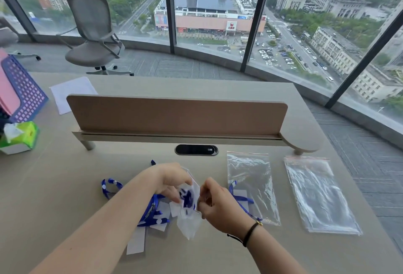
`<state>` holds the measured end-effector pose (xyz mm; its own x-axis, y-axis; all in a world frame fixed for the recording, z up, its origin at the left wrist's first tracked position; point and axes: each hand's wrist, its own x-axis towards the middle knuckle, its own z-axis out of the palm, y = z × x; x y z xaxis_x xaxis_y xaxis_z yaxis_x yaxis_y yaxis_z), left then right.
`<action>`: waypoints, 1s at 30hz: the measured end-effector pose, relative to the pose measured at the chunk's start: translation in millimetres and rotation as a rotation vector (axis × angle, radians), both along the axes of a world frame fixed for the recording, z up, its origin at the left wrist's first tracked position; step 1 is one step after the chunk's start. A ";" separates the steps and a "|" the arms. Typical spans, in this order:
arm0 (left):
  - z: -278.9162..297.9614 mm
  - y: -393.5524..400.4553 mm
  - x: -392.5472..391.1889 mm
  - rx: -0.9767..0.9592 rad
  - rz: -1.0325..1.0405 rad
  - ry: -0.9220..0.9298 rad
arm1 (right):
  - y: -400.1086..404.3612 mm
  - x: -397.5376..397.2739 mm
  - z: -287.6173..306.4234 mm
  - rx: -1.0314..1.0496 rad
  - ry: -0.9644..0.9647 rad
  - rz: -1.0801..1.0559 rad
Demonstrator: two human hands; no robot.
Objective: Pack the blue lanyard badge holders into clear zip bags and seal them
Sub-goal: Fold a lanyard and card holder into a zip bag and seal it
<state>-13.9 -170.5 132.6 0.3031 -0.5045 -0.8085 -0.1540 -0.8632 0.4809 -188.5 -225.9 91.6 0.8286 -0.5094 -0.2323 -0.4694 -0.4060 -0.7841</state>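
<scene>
Both hands hold one clear zip bag (189,221) just above the desk, with a blue lanyard and white badge card inside it. My left hand (172,181) grips the bag's upper left edge and my right hand (214,203) pinches its right edge. Under my left forearm lies a pile of blue lanyard badge holders (152,215) with white cards. Another blue lanyard (239,197) lies right of my right hand, partly under a flat zip bag (250,182). A stack of clear zip bags (316,195) with red-lined tops lies further right.
A brown divider panel (176,114) crosses the desk (54,186) behind the work area, with a black cable port (196,150) below it. A green tissue box (19,136) and a purple mesh basket (24,90) sit at far left. An office chair (93,32) stands by the windows.
</scene>
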 end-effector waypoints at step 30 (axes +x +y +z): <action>-20.9 84.6 -9.8 -0.750 -0.177 -0.426 | -34.3 -3.4 4.6 0.360 -0.158 -0.413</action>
<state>-23.7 -85.8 111.7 0.3704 -0.9253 -0.0816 -0.5507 -0.2895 0.7828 -191.9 -260.2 96.2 0.6164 -0.7101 -0.3404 -0.3978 0.0922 -0.9128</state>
